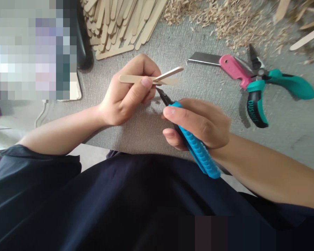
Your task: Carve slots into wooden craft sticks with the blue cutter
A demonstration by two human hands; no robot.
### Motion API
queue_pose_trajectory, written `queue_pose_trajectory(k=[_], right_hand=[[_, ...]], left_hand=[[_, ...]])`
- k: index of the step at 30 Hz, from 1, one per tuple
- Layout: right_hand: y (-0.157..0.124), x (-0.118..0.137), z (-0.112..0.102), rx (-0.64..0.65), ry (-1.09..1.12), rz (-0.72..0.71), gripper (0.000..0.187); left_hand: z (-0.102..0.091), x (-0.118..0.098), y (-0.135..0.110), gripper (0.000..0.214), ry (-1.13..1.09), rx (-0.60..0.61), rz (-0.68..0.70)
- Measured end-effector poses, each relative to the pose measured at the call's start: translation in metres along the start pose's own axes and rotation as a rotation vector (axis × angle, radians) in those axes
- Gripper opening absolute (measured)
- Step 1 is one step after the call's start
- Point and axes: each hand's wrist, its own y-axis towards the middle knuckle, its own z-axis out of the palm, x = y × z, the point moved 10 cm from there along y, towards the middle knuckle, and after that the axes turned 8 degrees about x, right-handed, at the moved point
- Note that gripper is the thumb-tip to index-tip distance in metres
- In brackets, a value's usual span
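Pinched between the thumb and fingers of my left hand (132, 89) is a wooden craft stick (131, 79), lying roughly level. A second wooden piece (170, 73) angles up to the right from beside my thumb; whether it is separate or split from the stick, I cannot tell. My right hand (199, 122) is wrapped round a blue utility knife (196, 146). Its dark blade (163, 96) points up and left, with the tip close below the stick near my left fingertips. Contact between blade and wood does not show clearly.
Many craft sticks (125, 21) lie heaped at the back, beside wood shavings (225, 17). To the right, a pink folding knife (229, 68) with its blade out lies against teal-handled pliers (261, 83). A dark object (83, 38) stands at the back left, near a white cable (42, 113).
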Motion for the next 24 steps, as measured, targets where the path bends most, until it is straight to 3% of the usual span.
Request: queue_pose_trajectory(k=[3,6,7,9,13,18,24], right_hand=[[-0.001,-0.001,-0.001,0.006,0.021,0.022,0.025],[-0.002,-0.004,-0.002,0.004,0.042,0.075,0.032],[-0.003,-0.005,-0.003,-0.008,0.046,0.09,0.037],[-0.003,-0.006,-0.005,-0.041,0.05,0.111,0.046],[-0.002,-0.009,-0.005,-0.053,0.043,0.137,0.054],[-0.003,-0.017,-0.004,-0.029,-0.001,0.219,0.056],[-0.007,-0.014,-0.006,-0.103,0.028,0.174,0.06]], left_hand=[[0.001,-0.01,0.004,0.027,-0.013,0.041,0.035],[-0.005,-0.012,0.008,0.024,0.113,0.002,-0.008],[-0.009,-0.003,0.009,0.025,0.152,-0.02,-0.081],[-0.016,-0.008,0.01,0.029,0.176,-0.067,0.03],[-0.024,0.018,0.009,0.036,0.116,-0.07,-0.182],[-0.021,0.014,0.004,0.024,0.012,-0.083,-0.343],[-0.015,0.01,0.001,0.022,-0.032,-0.084,-0.449]])
